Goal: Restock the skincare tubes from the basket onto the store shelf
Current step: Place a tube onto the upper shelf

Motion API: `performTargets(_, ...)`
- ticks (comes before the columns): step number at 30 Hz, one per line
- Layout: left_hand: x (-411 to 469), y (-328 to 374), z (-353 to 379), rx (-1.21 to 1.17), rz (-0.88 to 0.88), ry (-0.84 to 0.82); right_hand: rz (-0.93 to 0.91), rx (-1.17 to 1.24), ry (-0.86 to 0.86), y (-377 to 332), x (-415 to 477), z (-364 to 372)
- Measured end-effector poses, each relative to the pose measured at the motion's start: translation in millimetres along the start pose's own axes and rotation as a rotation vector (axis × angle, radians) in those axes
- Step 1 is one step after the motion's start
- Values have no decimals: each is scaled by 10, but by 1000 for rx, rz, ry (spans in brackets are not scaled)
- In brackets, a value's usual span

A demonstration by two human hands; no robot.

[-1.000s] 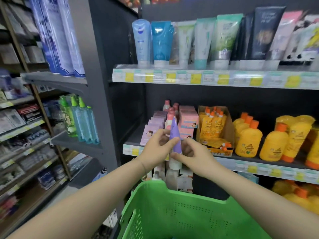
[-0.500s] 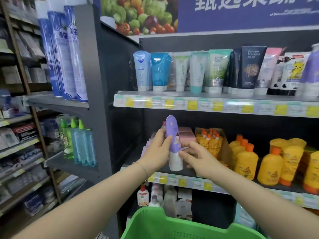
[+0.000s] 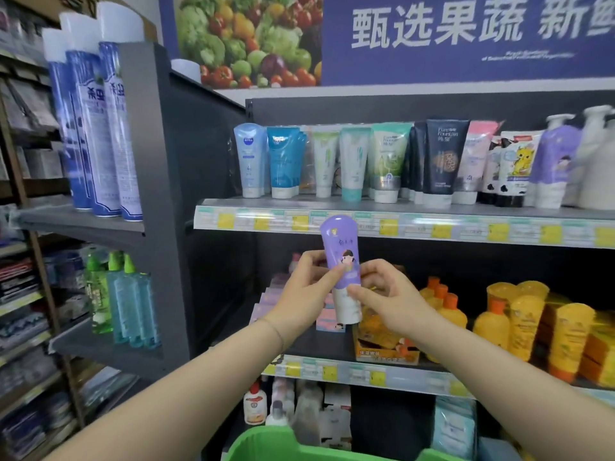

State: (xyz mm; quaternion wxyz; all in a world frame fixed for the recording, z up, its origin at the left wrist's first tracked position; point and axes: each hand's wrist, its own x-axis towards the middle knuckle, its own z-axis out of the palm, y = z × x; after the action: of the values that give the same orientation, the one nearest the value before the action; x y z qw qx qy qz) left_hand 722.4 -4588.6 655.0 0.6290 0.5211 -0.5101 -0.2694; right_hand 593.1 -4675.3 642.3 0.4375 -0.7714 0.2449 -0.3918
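Note:
A purple skincare tube [image 3: 339,251] with a white cap pointing down stands upright in front of the shelving, held by both hands. My left hand [image 3: 306,291] grips its left side and my right hand [image 3: 386,294] pinches its right side near the cap. Its top reaches the price strip of the top shelf [image 3: 416,209], where a row of skincare tubes [image 3: 352,164] stands upright. A matching purple tube [image 3: 554,168] stands at the right of that row. The green basket [image 3: 266,444] shows only its rim at the bottom edge.
Orange and yellow bottles [image 3: 499,314] and an open carton fill the middle shelf on the right, pink boxes [image 3: 329,321] behind the hands. Tall blue spray cans [image 3: 100,128] and green-capped bottles [image 3: 123,304] stand on the grey rack to the left. A produce banner hangs above.
Both hands have lifted the purple tube from mid-shelf height up toward the top shelf's price strip. The view has tilted up, so less of the basket shows.

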Motion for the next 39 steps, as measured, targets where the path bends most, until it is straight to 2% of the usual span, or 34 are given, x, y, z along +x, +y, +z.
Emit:
performTargets(4,31,-1,142,30,-3,48,-19,-17,37,-80,4,-134)
performTargets(16,281,155,168,-52,61,-78,-15,38,104,-276,85,-300)
performTargets(22,427,98,61,-28,54,-106,-27,-52,99,-219,211,-220)
performTargets(26,528,119,82,-21,75,-127,-45,-31,108,-224,268,-258)
performTargets(39,707,333,575,11,144,-134,-104,-118,150,-312,304,-836)
